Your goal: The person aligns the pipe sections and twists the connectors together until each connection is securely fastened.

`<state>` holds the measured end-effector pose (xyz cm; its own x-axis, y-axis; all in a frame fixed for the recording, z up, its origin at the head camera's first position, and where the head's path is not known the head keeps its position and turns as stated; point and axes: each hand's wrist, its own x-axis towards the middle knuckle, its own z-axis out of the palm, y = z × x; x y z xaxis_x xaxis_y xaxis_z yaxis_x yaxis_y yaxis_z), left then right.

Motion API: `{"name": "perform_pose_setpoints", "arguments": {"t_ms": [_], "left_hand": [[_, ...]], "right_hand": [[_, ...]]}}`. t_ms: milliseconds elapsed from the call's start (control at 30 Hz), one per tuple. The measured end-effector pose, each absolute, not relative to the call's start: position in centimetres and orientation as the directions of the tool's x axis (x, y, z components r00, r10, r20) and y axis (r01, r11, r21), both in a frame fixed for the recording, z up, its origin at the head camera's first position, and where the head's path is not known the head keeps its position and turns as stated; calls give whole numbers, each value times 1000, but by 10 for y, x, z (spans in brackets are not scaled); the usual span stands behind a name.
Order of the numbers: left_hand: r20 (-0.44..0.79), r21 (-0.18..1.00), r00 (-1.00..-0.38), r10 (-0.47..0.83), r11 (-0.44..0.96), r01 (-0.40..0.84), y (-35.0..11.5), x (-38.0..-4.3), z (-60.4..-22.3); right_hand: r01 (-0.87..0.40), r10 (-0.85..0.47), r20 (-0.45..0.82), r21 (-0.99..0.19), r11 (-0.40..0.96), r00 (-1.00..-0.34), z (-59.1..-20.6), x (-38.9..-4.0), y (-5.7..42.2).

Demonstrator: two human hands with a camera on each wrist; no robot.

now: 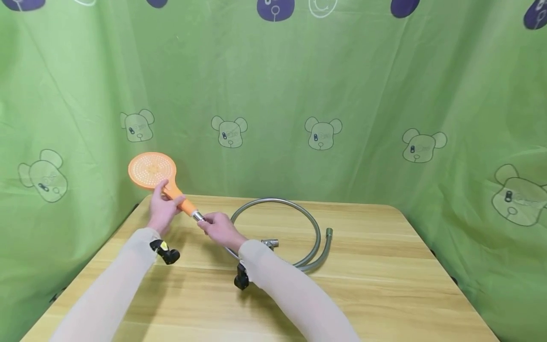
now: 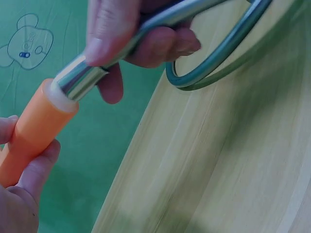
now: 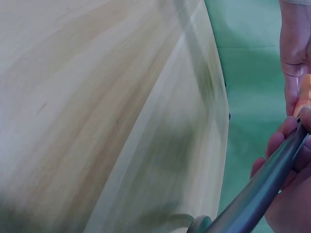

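An orange shower head (image 1: 152, 170) with a pale nozzle face is held above the table's far left corner. My left hand (image 1: 164, 209) grips its handle (image 2: 39, 124), thumb along the neck. Fingers of my right hand (image 1: 222, 230) pinch the metal end nut (image 2: 80, 80) of a grey shower hose (image 1: 314, 223). That nut sits against the white collar at the handle's bottom; how far it is threaded on I cannot tell. From my right hand the hose (image 3: 257, 194) runs back and loops over the table, its other end (image 1: 329, 232) lying to the right.
A small chrome fitting (image 1: 270, 243) lies on the wooden table (image 1: 384, 285) inside the hose loop, partly hidden by my right forearm. Green curtains (image 1: 273, 85) with bear prints hang behind and on both sides. Each wrist carries a small black camera (image 1: 166, 252).
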<state>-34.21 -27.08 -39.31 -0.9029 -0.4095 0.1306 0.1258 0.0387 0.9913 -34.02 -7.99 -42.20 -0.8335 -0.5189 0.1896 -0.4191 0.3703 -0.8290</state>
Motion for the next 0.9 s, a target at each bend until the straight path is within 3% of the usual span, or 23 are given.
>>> {"name": "perform_pose_setpoints", "arguments": {"t_ms": [333, 533, 900], "left_hand": [[138, 990, -903, -407, 33, 136, -259, -344, -385], [149, 989, -894, -423, 53, 140, -260, -339, -381], [176, 983, -892, -417, 21, 184, -262, -337, -384]], "right_hand": [[-422, -462, 229, -826, 373, -857, -423, -341, -75], [-475, -480, 265, -786, 395, -836, -424, -337, -79], [-320, -531, 150, -916, 243, -834, -421, -344, -78]]}}
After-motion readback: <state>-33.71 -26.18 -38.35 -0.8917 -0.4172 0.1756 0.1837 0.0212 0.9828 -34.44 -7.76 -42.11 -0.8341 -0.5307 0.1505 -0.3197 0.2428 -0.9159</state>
